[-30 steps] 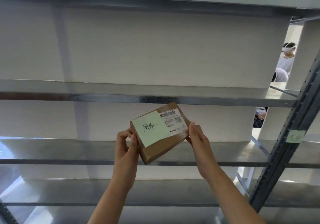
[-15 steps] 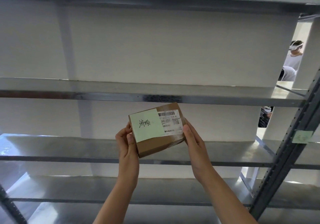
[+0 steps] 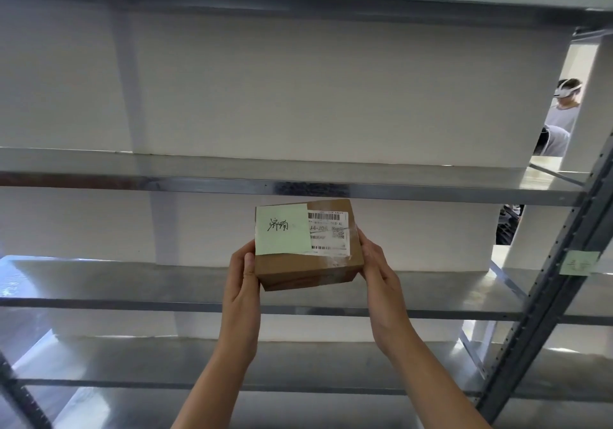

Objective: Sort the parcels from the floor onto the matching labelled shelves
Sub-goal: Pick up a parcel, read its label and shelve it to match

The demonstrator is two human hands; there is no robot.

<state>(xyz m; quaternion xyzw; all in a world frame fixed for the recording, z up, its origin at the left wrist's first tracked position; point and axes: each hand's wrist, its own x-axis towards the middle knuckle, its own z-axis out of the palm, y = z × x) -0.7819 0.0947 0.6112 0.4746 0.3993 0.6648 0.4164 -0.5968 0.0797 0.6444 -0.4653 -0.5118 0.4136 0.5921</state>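
Cardboard parcel (image 3: 306,264) between both hands' fingers (image 3: 249,262)

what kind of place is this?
Probably a parcel sorting or storage room: bare metal shelving with a green note stuck on its upright, and both hands holding a cardboard parcel with a barcode shipping label.

brown parcel (image 3: 306,267), pale green note (image 3: 282,229), grey shelves (image 3: 199,180)

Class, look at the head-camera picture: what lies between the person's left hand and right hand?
In the head view, the brown parcel sits between the left hand and right hand, gripped at its side edges. A green note and printed shipping label cover its top.
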